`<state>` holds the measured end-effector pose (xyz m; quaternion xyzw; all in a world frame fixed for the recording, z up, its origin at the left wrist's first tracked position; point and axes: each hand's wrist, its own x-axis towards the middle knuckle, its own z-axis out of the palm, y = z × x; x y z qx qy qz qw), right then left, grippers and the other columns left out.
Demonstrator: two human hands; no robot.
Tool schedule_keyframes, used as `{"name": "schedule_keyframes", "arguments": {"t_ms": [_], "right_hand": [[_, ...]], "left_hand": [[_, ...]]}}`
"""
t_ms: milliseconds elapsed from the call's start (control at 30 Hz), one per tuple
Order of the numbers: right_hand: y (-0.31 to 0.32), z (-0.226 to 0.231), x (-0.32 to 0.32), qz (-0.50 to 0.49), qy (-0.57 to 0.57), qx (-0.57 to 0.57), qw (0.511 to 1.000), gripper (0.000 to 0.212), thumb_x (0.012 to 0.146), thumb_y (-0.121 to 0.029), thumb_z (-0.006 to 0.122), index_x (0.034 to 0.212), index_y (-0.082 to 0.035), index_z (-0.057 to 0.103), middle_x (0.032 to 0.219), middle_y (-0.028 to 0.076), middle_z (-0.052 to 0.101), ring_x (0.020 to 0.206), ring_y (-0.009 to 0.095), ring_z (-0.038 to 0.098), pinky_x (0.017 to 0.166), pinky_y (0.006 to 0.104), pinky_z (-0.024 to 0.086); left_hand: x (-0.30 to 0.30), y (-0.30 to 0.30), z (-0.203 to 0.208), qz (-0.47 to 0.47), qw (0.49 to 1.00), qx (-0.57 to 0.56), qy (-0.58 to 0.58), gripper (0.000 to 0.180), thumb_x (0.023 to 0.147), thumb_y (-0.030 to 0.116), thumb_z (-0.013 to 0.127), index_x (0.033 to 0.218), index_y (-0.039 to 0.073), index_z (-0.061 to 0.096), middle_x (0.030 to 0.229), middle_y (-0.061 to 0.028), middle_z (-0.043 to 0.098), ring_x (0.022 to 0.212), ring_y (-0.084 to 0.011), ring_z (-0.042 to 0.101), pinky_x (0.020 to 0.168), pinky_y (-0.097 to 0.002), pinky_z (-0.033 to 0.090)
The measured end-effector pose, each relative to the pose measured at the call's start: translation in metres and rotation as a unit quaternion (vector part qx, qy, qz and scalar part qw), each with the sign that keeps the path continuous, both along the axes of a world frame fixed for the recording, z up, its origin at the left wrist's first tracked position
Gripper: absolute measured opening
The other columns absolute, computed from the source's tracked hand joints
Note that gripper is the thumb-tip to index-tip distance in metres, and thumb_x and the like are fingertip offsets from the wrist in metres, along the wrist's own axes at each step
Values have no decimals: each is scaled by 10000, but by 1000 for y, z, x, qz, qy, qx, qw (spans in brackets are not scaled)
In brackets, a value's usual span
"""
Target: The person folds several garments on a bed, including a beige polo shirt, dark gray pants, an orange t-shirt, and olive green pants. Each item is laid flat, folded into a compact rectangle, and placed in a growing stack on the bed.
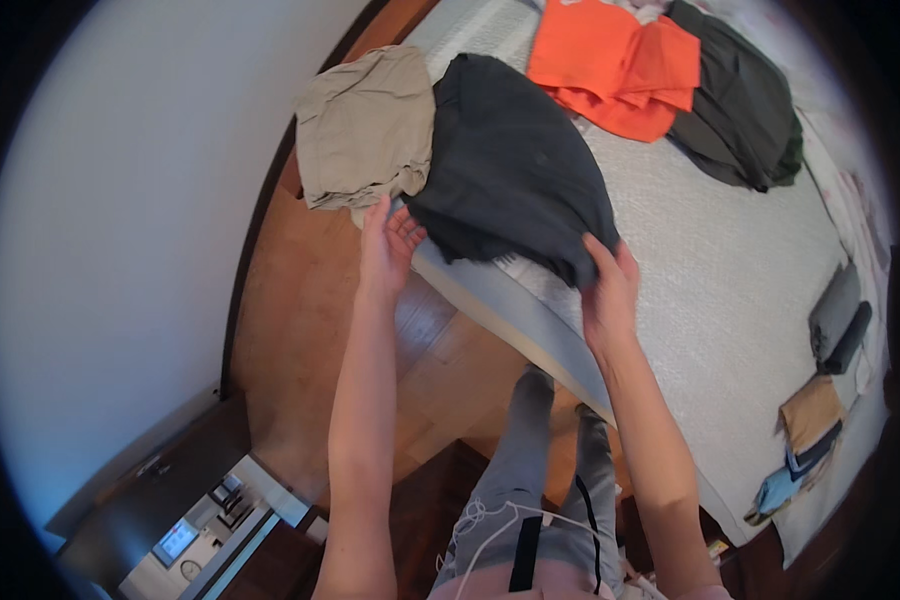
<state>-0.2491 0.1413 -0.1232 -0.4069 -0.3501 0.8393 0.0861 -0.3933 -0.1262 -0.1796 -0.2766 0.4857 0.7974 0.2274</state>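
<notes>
bare white bedspread [710,270] right of dark garment [510,170], khaki garment [365,125] crowding left

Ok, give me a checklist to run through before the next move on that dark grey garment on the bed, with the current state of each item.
1. Right hand grips the dark grey garment at its near corner: ok.
2. Left hand has hold of the garment's left edge: not ok, the palm is open beside the cloth, not closed on it.
3. Garment lies flat: not ok, it is bunched and creased near the right hand.
4. Garment is free of the beige garment: cannot tell, their edges meet or overlap.
5. Orange garment lies apart from the dark grey one: ok.
6. Bare bed surface lies to the right: ok.
</notes>
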Motion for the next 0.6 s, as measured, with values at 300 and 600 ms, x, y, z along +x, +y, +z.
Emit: {"name": "schedule_keyframes", "arguments": {"t_ms": [300,600], "right_hand": [[82,124,180,-134,1,-236,962,242,1007,-131,565,1176,39,596,1127,168,702,1096,270,682,984,457,558],[120,241,255,-105,201,-206,952,207,996,-108,609,1119,55,574,911,130,681,789,202,660,1031,507,531]], "left_hand": [[177,130,125,-522,739,-195,379,1321,622,367,957,1620,81,140,1667,-170,183,1478,-342,326,1156,-485,331],[279,208,258,-382,748,-281,464,434,786,-37,669,1214,28,631,1163,-205,655,1062,-386,654,902,-455,518]]}}
